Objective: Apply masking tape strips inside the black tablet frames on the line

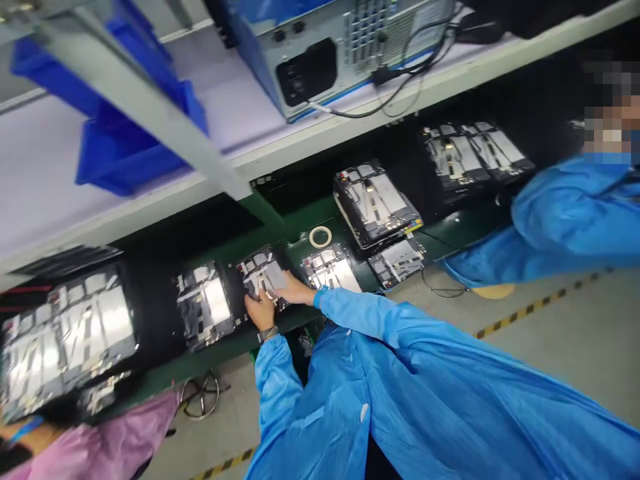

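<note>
My left hand (260,310), with a dark wristwatch, rests at the near edge of an opened electronic unit (253,263) on a green workbench (150,380). My right hand (295,290) reaches across from the right, its fingers at a grey sheet (270,275) lying on that unit. The hands partly hide the unit's lower side. Similar foil-taped units lie along the bench on both sides, including one (204,305) to the left and one (330,270) to the right. A roll of pale tape (320,237) sits just beyond them.
A co-worker's blue sleeve (575,220) is at the right, and a pink sleeve (100,440) at lower left. Overhead, a shelf (140,113) holds blue bins (130,160) and a power unit (320,67). Striped tape (540,303) marks the floor.
</note>
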`<state>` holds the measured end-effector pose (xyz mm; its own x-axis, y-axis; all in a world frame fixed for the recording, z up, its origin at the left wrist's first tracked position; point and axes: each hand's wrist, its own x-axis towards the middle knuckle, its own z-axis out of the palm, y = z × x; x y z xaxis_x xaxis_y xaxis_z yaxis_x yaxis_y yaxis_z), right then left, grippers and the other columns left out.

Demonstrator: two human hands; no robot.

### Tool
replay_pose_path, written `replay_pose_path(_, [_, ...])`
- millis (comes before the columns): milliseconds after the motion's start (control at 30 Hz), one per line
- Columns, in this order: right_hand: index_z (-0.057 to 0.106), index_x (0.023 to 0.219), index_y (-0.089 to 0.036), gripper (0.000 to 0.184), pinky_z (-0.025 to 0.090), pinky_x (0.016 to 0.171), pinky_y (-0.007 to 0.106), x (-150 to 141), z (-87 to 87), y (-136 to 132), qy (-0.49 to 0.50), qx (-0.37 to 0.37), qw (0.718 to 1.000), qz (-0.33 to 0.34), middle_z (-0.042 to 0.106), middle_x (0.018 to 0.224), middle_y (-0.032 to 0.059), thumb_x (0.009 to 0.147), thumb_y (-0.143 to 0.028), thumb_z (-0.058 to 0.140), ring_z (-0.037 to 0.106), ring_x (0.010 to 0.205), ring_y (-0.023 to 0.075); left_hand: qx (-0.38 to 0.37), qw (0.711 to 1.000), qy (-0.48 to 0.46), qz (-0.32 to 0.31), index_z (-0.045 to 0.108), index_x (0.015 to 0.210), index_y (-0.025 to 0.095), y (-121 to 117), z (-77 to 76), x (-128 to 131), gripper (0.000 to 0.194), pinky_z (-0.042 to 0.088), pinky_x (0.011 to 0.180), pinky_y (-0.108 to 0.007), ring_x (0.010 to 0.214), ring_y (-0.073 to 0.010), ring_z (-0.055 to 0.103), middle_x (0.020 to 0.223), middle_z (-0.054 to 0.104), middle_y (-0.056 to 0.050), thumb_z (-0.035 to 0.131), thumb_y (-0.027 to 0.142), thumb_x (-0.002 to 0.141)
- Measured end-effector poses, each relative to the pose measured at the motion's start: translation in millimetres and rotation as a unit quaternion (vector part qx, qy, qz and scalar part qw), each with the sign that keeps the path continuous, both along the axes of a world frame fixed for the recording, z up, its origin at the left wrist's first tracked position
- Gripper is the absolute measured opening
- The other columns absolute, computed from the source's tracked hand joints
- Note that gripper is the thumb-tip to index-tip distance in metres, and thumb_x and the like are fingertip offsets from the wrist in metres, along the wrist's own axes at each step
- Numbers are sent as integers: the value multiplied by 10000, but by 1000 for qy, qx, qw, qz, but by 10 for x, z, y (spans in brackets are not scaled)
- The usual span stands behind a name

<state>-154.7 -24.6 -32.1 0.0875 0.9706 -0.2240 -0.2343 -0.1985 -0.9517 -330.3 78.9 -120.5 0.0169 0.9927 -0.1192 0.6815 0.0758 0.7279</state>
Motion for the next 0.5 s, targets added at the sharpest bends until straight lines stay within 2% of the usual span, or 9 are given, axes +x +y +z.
replay_pose_path(100, [692,1349,-210,632,465,1198,461,382,266,-744,95,28,994,47,744,1330,109,861,-592,814,665,1311,289,84,996,-16,-4,580,1390,94,-208,263,152,556,321,1281,-583,1509,-389,485,1513,560,-288,682,394,933])
replay_pose_path(167, [723,1294,-175,555,514,1140,454,774,380,-1484,147,38,981,119,769,1280,133,915,-579,767,716,1228,279,53,988,-138,-35,624,1333,175,-404,514,379,443,448,1208,-545,1353,-320,637,1412,651,-190,650,438,977])
replay_pose_path(200, [733,1256,-157,523,541,1101,469,1002,393,-1869,157,14,983,90,781,1242,150,945,-577,729,736,1186,289,8,975,-211,-64,639,1307,197,-506,641,542,410,493,1168,-531,1273,-294,688,1359,684,-159,647,455,987])
replay_pose_path(233, [743,1186,-142,516,571,1039,485,1242,370,-2229,135,-18,991,0,795,1165,164,958,-602,691,759,1105,300,-46,955,-275,-99,652,1287,210,-603,757,736,393,517,1145,-519,1229,-278,713,1327,702,-140,669,456,982])
replay_pose_path(300, [740,1063,-145,553,596,937,504,1735,213,-2785,-8,-110,964,-242,789,1025,164,943,-674,634,756,967,306,-150,904,-366,-162,680,1261,219,-776,925,1190,372,506,1165,-492,1255,-263,704,1327,714,-129,734,419,952])
replay_pose_path(333, [729,1089,-157,535,586,951,519,1977,90,-2955,-114,-164,911,-360,772,1040,160,924,-659,645,736,991,314,-197,879,-398,-175,693,1241,218,-853,967,1428,352,489,1184,-480,1289,-260,688,1336,715,-129,750,395,942])
replay_pose_path(400, [673,1287,-157,595,496,1107,564,2436,-198,-3070,-301,-242,802,-455,703,1276,193,860,-568,724,636,1243,364,-288,838,-436,-158,712,1176,207,-999,964,1876,273,453,1214,-460,1331,-248,659,1335,715,-130,722,370,958])
replay_pose_path(433, [620,1385,-138,666,438,1169,576,2650,-343,-3032,-359,-261,775,-450,642,1388,218,850,-519,728,563,1350,384,-331,824,-442,-132,714,1126,198,-1072,926,2070,231,440,1221,-450,1334,-239,653,1319,715,-130,684,374,979])
replay_pose_path(500, [493,1530,-104,813,372,1224,570,3033,-590,-2838,-417,-274,778,-381,536,1522,249,831,-435,744,473,1448,397,-396,809,-429,-72,703,1038,191,-1218,802,2382,247,416,1227,-420,1339,-222,639,1285,709,-129,588,410,1029])
